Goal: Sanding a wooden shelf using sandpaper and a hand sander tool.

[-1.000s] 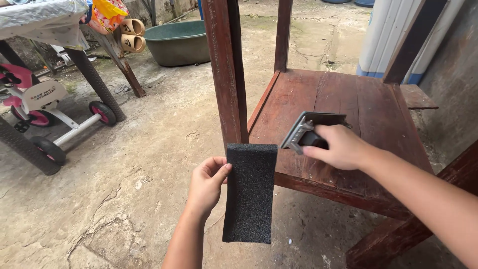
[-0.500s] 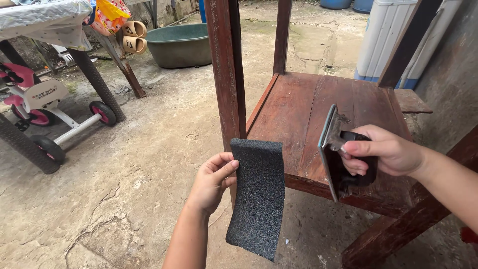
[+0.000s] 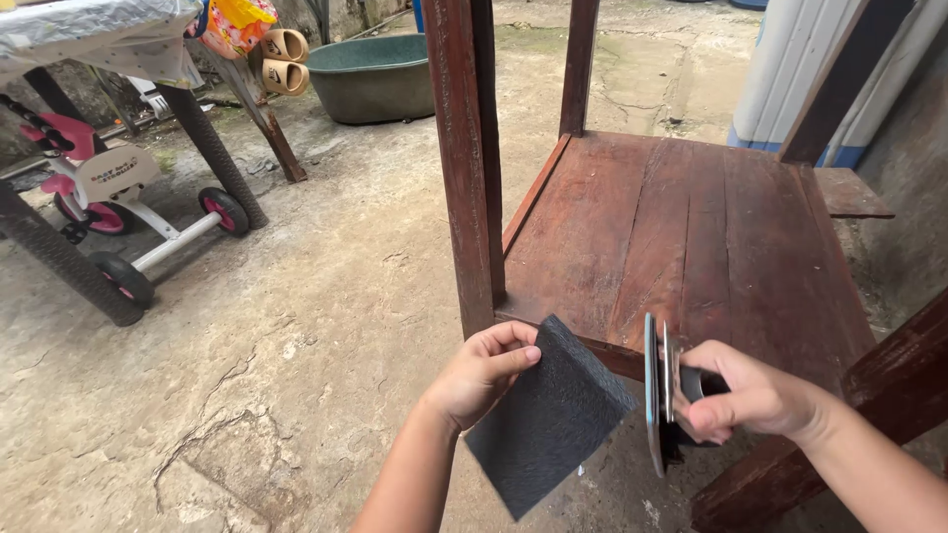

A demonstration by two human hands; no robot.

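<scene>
Your left hand (image 3: 481, 373) pinches a dark, coarse sandpaper sheet (image 3: 546, 419), held tilted. Your right hand (image 3: 752, 397) grips a sanding block (image 3: 662, 395) edge-on, just right of it. Both are near the worn red-brown bench (image 3: 691, 227), over cracked concrete (image 3: 247, 395).

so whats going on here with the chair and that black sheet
A person stands over a dark red wooden chair on a cracked concrete yard. The left hand pinches a dark sheet of sandpaper by its upper edge, and the sheet hangs below the seat's front edge. The right hand holds a hand sander tilted on edge, its flat base turned toward the sheet. The two are close, but the sheet is not yet fitted onto the base.
</scene>
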